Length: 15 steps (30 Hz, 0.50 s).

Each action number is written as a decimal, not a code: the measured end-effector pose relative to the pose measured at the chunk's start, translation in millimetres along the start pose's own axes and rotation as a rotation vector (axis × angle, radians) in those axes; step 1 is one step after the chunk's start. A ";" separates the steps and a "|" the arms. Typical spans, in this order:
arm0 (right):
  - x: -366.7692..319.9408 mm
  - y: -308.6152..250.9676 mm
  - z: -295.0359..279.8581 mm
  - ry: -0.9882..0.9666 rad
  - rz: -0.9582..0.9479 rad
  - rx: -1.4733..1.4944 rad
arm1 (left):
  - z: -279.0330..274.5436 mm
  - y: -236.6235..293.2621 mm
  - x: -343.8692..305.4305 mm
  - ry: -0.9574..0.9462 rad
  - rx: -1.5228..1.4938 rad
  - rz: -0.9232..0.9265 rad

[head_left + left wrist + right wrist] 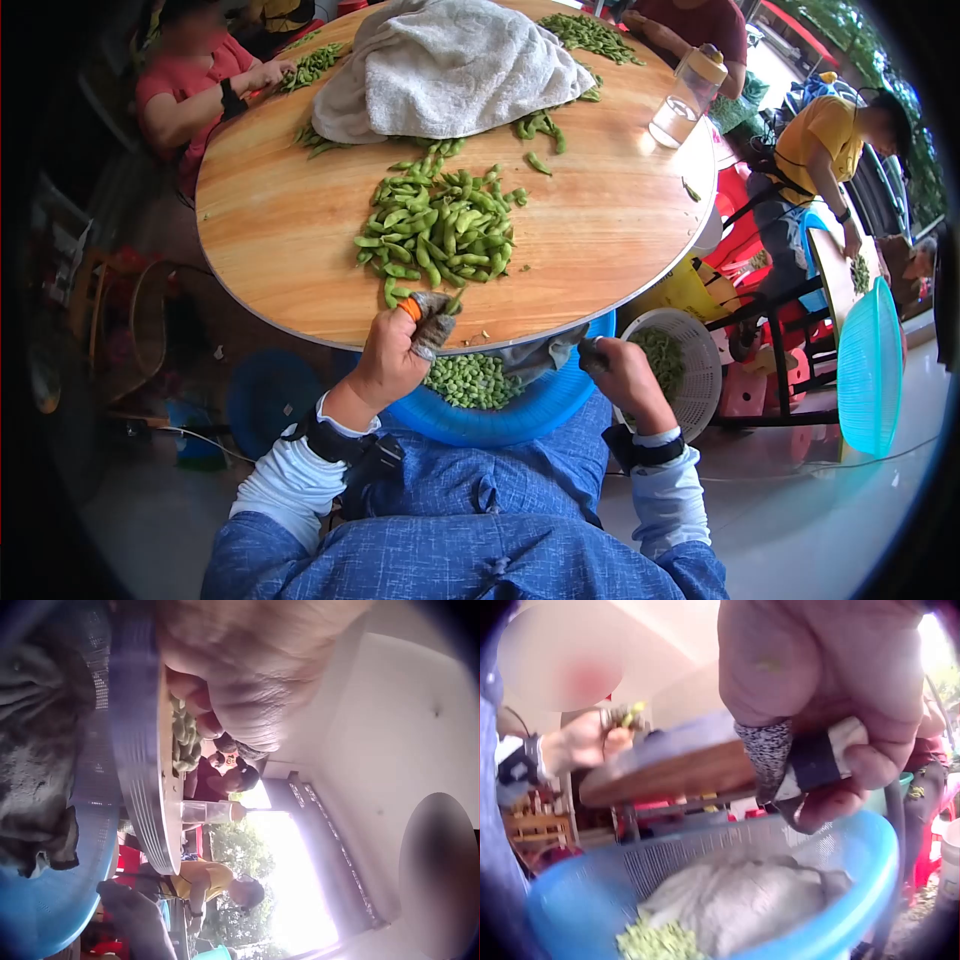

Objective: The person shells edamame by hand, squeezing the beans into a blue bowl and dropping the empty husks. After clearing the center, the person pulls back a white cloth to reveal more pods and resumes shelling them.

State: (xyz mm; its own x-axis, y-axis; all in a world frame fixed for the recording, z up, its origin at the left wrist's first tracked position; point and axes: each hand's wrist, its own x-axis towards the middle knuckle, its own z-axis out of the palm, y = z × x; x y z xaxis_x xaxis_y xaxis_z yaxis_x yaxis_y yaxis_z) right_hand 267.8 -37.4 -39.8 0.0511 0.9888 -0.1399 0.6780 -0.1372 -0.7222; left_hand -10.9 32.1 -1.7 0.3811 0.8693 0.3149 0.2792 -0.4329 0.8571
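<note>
My left hand (388,352), its fingertips wrapped in grey cloth with an orange band, pinches a green soybean pod (455,303) at the table's front edge. My right hand (628,378) is over the right rim of a blue basket (575,405). Its fingers curl round a small pale piece with a dark band (817,761); a speckled grey cover wraps the thumb, and I cannot tell what tool the piece belongs to. Shelled green beans (470,380) and a grey cloth (742,900) lie in the basket, below the tabletop. A heap of pods (435,225) lies beyond my left hand.
On the round wooden table (270,240), a pale towel (450,75) covers a mound, with more pods around it. A clear bottle (685,100) stands at the right. A white basket (690,375) is beside my right hand. Other people sit around, one in yellow (820,145).
</note>
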 end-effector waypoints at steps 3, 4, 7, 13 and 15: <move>0.1 32.3 18.2 0.393 -0.054 -0.151 | 4.1 -17.4 4.3 0.092 -0.108 0.017; 0.5 45.6 19.1 0.392 -0.035 -0.139 | 2.7 -17.8 3.6 0.095 -0.115 0.018; 2.2 59.3 21.6 0.253 0.127 0.180 | 2.6 -12.9 1.5 0.042 -0.166 -0.061; -3.0 79.2 46.2 0.159 0.150 0.226 | 1.4 -10.6 0.9 0.026 -0.145 -0.064; -22.4 66.8 43.6 0.073 0.026 0.133 | -1.4 -12.6 -0.8 -0.009 -0.136 -0.064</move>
State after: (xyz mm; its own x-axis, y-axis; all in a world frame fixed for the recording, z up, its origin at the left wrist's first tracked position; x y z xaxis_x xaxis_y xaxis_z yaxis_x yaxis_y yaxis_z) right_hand 280.0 -71.3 -114.5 0.1232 0.9859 -0.1136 0.5730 -0.1641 -0.8029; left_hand -15.9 37.2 -12.1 0.3740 0.8917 0.2549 0.1814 -0.3399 0.9228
